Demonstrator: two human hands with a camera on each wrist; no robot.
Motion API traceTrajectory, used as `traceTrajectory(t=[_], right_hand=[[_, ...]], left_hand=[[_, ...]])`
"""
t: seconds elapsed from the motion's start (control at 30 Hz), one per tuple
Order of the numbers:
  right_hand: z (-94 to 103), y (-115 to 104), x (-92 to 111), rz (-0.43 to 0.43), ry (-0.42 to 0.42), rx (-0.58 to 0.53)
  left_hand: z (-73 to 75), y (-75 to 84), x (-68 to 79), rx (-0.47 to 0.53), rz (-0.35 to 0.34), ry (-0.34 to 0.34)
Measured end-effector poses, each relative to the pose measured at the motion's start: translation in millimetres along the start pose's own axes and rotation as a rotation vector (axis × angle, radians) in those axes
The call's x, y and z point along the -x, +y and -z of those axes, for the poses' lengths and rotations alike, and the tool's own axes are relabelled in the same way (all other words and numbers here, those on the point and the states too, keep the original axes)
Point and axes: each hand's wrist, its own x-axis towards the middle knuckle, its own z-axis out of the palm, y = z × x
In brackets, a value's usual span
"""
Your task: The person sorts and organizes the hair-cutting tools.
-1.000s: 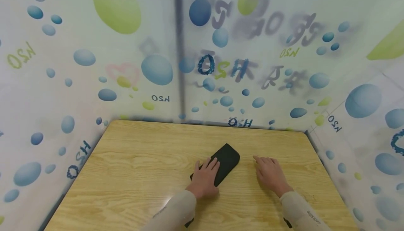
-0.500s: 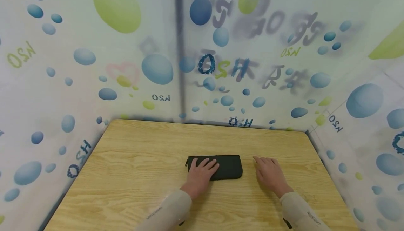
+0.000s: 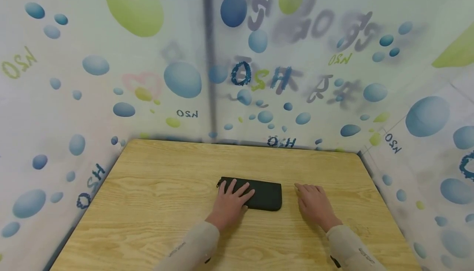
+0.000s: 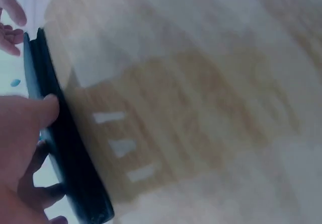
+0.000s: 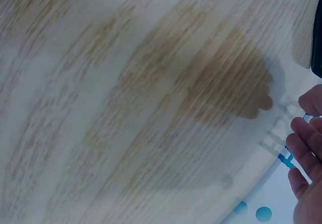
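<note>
A flat black zip pouch [image 3: 266,197] lies on the wooden table, its long side running left to right and its right end slightly nearer me. At its left end a small zipper pull shows. My left hand [image 3: 228,205] rests on the pouch's left half with fingers spread. In the left wrist view the thumb [image 4: 48,110] touches the edge of the pouch [image 4: 75,158]. To the right of the pouch and apart from it, my right hand [image 3: 316,205] holds nothing; its fingers [image 5: 304,148] are loosely bent in the right wrist view.
The wooden table [image 3: 155,205] has its far edge against a pale wall hanging [image 3: 314,135] printed with blue and green ovals and letters. Similar printed sheets [image 3: 48,139] stand on both sides.
The pouch has turned clockwise under my left hand, from a diagonal to nearly crosswise. My left hand has shifted slightly left. The right hand has stayed in place.
</note>
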Motion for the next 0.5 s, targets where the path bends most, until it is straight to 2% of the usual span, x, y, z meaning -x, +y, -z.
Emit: traceTrajectory(t=[0.17,0.27,0.5], right_hand=[[-0.3,-0.2,0.1,0.014,0.011,0.012],[0.1,-1.6,-0.1,0.026,0.019,0.021],[1.3,-3.5,-0.3,0.035,0.028,0.026]], left_hand=[[-7.5,4.6,0.6,-0.068,0.017,0.076],[-9.4,6.2,0.2,-0.068,0.029,0.098],[-8.6,6.2,-0.9,-0.055,0.029,0.082]])
